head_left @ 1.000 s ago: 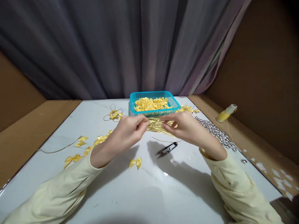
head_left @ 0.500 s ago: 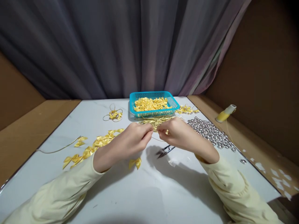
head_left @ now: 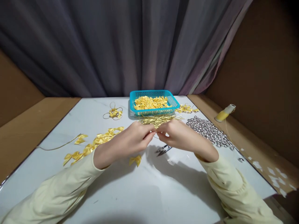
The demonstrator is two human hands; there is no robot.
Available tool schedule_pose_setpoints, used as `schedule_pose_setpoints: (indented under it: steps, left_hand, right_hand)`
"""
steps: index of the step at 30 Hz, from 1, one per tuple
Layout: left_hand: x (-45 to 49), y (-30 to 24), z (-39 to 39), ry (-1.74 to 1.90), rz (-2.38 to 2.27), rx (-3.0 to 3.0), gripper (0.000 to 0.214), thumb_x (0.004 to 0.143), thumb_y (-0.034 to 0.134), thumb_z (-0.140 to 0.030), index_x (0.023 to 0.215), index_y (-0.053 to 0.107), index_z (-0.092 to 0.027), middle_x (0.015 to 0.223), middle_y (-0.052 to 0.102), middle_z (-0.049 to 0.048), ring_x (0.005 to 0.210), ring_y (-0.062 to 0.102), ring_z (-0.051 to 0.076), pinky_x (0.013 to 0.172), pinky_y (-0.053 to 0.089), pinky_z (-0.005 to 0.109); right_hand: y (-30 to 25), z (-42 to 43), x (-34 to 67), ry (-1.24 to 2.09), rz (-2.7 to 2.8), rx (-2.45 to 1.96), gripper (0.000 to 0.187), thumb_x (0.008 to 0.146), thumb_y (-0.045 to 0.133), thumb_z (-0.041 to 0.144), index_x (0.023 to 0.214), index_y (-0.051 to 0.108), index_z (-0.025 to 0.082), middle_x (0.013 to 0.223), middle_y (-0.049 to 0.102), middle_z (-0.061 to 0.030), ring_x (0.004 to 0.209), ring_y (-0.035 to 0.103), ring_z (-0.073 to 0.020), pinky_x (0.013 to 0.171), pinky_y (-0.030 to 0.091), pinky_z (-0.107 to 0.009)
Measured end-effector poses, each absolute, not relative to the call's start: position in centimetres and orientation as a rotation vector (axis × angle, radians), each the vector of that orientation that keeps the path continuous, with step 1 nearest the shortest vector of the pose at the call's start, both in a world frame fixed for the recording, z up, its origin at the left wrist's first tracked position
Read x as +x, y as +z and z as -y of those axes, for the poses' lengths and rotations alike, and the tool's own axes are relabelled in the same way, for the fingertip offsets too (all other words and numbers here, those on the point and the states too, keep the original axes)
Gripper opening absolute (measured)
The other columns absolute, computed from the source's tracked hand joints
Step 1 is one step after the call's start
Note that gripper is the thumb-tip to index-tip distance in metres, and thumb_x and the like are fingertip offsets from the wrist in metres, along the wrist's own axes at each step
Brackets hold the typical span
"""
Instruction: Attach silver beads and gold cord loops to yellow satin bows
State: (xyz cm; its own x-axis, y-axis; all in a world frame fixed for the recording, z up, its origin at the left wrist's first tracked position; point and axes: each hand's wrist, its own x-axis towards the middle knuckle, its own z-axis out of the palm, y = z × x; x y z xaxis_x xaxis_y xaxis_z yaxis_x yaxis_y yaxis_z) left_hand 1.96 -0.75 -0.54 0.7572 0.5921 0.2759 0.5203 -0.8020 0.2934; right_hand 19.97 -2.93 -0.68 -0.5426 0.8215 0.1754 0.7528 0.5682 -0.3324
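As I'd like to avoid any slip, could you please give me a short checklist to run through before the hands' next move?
1. Left hand and right hand both in view, close together: ok.
2. Anything held between them identified: cannot tell; it is too small or hidden.
3. Snips fully visible: not ok; the blades show, but the right hand hides the handle end.
4. Gold wires lying in front of the blue basket: ok.
5. Yellow bows kept inside that basket: ok, though other loose bows lie on the table.
6. Silver beads all gathered: not ok; a stray bead lies apart from the pile.
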Motion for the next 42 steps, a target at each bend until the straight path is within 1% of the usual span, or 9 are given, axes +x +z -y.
schedule_pose_setpoints:
  steps: [10, 14, 17, 23, 27, 31, 35, 39, 42]
  left_hand:
    - [1.8, -1.3, 0.3, 0.483, -0.818, 2.749, 0.021, 0.085, 0.040, -0.015, 0.072, 0.056, -0.015, 0.054, 0.046, -0.0030, 0.045, 0.039, 0.008, 0.047, 0.025, 0.024]
    - [2.0, -0.5, -0.2, 0.414, -0.859, 2.480, 0.023, 0.088, 0.042, -0.027, 0.085, 0.061, -0.016, 0.053, 0.046, -0.0042, 0.046, 0.039, 0.009, 0.048, 0.029, 0.021]
    - [1.7, 0.5, -0.6, 0.270, -0.891, 2.185, 0.030, 0.088, 0.042, -0.039, 0.099, 0.059, -0.017, 0.053, 0.043, -0.0056, 0.047, 0.039, 0.009, 0.047, 0.032, 0.020]
    - [0.2, 0.7, -1.2, 0.180, -0.949, 1.937, 0.033, 0.089, 0.039, -0.034, 0.113, 0.050, -0.015, 0.057, 0.039, -0.0056, 0.051, 0.038, 0.010, 0.052, 0.032, 0.022]
    - [-0.5, 0.1, -1.6, 0.121, -0.964, 1.872, 0.034, 0.089, 0.039, -0.038, 0.114, 0.049, -0.016, 0.059, 0.041, -0.0046, 0.053, 0.039, 0.011, 0.053, 0.031, 0.024]
    - [-0.8, -0.1, -2.0, 0.062, -0.960, 1.878, 0.035, 0.087, 0.042, -0.040, 0.112, 0.051, -0.018, 0.057, 0.043, -0.0045, 0.053, 0.040, 0.011, 0.051, 0.029, 0.023]
    - [-1.0, -0.5, -2.3, 0.100, -0.942, 1.958, 0.026, 0.085, 0.045, -0.036, 0.098, 0.058, -0.017, 0.056, 0.043, -0.0044, 0.053, 0.040, 0.011, 0.054, 0.031, 0.023]
    - [-1.2, -1.3, -2.5, 0.121, -0.952, 1.944, 0.025, 0.084, 0.048, -0.035, 0.078, 0.061, -0.015, 0.055, 0.044, -0.0035, 0.050, 0.038, 0.010, 0.053, 0.030, 0.023]
    - [-1.2, -1.7, -2.5, 0.104, -0.922, 1.879, 0.024, 0.083, 0.052, -0.035, 0.074, 0.063, -0.015, 0.051, 0.043, -0.0039, 0.048, 0.036, 0.009, 0.050, 0.027, 0.023]
  right_hand:
    - [-0.2, 3.0, 20.1, 0.131, 2.554, -1.395, 0.020, 0.074, 0.042, 0.010, 0.060, 0.056, 0.014, 0.059, 0.052, -0.0039, 0.054, 0.036, -0.0103, 0.053, 0.023, -0.026]
    - [-0.1, 2.3, 21.0, 0.127, 2.539, -1.445, 0.021, 0.070, 0.043, 0.010, 0.051, 0.048, 0.016, 0.050, 0.041, 0.0006, 0.050, 0.026, -0.0094, 0.052, 0.021, -0.027]
    - [0.1, 1.5, 22.7, 0.166, 2.515, -1.519, 0.022, 0.065, 0.043, 0.007, 0.045, 0.038, 0.016, 0.047, 0.032, 0.0032, 0.049, 0.020, -0.0089, 0.050, 0.020, -0.027]
    - [0.1, 0.0, 26.1, 0.375, 2.492, -1.733, 0.028, 0.063, 0.044, 0.008, 0.042, 0.028, 0.017, 0.043, 0.028, 0.0044, 0.046, 0.018, -0.0078, 0.048, 0.020, -0.027]
    - [-0.6, -0.7, 27.3, 0.486, 2.512, -1.765, 0.025, 0.061, 0.046, 0.009, 0.040, 0.034, 0.016, 0.040, 0.035, 0.0033, 0.043, 0.025, -0.0070, 0.047, 0.026, -0.024]
    - [-1.3, -1.4, 28.2, 0.626, 2.548, -1.787, 0.022, 0.062, 0.050, 0.016, 0.040, 0.051, 0.014, 0.041, 0.048, -0.0003, 0.044, 0.039, -0.0089, 0.048, 0.033, -0.022]
    - [-1.7, -1.8, 28.8, 0.741, 2.568, -1.792, 0.024, 0.067, 0.052, 0.026, 0.052, 0.065, 0.012, 0.050, 0.061, -0.0040, 0.048, 0.051, -0.0120, 0.051, 0.039, -0.022]
    - [-1.7, -1.9, 28.8, 0.800, 2.573, -1.795, 0.025, 0.068, 0.052, 0.027, 0.056, 0.068, 0.012, 0.055, 0.065, -0.0052, 0.054, 0.059, -0.0143, 0.053, 0.042, -0.021]
    - [-2.3, -2.1, 28.8, 0.790, 2.568, -1.827, 0.023, 0.068, 0.053, 0.023, 0.056, 0.069, 0.012, 0.055, 0.066, -0.0050, 0.055, 0.061, -0.0147, 0.053, 0.043, -0.020]
